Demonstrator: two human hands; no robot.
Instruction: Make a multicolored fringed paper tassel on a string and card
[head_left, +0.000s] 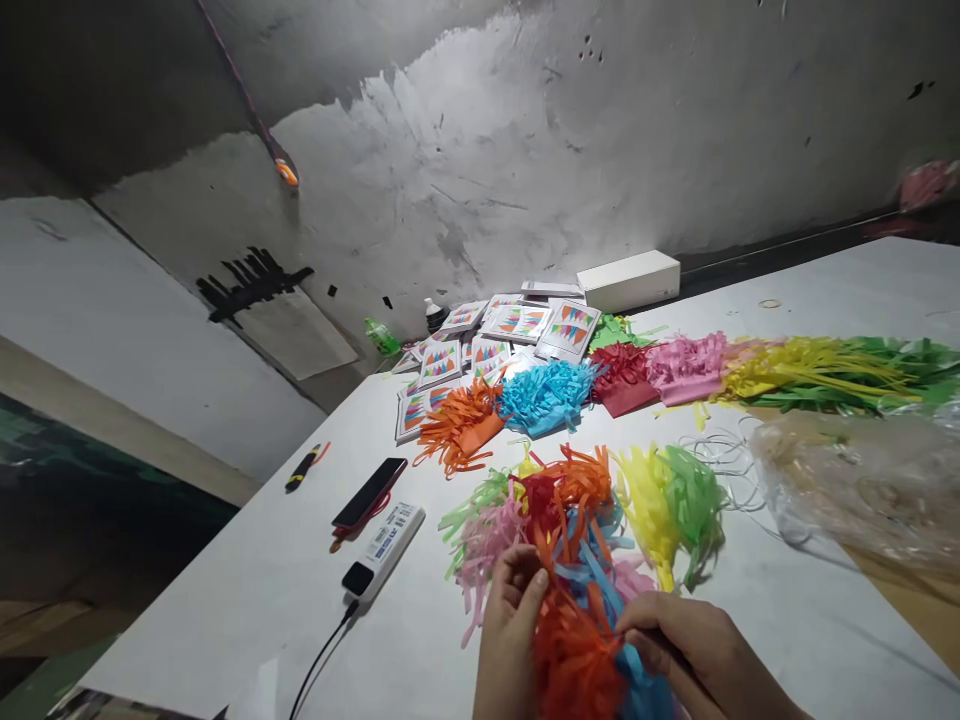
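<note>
Writing: the label on the white power bank (384,550) is too blurry for me to read.
Left hand (510,625): my fingers pinch the orange fringed paper tassel (574,650).
Right hand (694,645): my fingers close on that tassel too.
Where: low over the white table (247,610).

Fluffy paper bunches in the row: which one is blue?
The blue bunch sits second from the left in the far row, between the orange bunch and the red bunch. It is the only light-blue one there.

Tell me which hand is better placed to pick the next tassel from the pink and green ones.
Left. The left hand sits right beside the pink tassels and green tassels, gripping only lightly. The right hand is farther off, pinching the orange tassel.
</note>
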